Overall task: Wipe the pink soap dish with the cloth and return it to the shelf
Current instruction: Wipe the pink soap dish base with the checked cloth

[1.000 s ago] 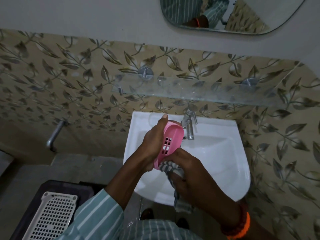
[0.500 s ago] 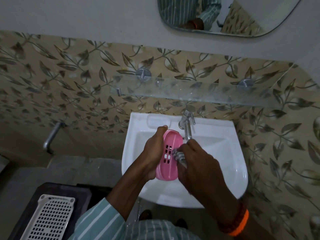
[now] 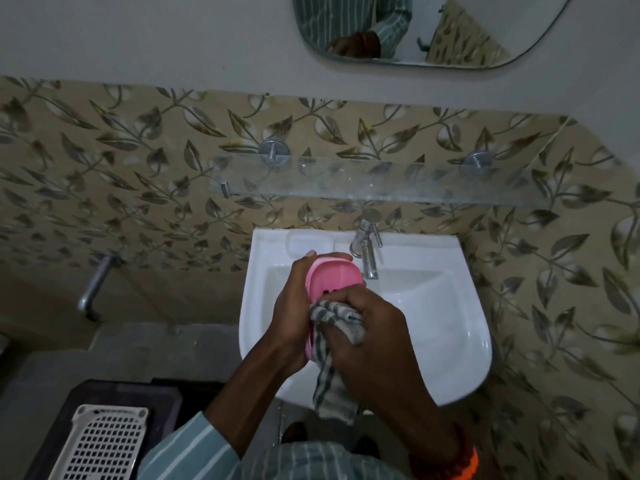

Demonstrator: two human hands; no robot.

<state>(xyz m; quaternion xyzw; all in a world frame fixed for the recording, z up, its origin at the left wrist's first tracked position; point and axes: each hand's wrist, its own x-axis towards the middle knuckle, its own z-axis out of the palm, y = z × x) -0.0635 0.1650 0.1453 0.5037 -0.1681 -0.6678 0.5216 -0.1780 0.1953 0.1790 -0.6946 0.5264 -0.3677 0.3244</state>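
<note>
Pink soap dish point(image 3: 334, 277) at frame center over the white basin point(image 3: 450, 334): smooth oval plastic, slotted holes, long axis running up-down in frame, tilted on edge. Left hand point(image 3: 294, 306) grips its left rim, fingers curled round. Right hand point(image 3: 374, 327) clutches bunched grey-striped cloth point(image 3: 334, 315) against its lower half. Glass shelf point(image 3: 381, 180) above, apart.

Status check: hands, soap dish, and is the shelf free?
Left hand grips pink soap dish over sink. Right hand presses striped cloth on dish. Glass shelf bare, nothing in the way.
</note>
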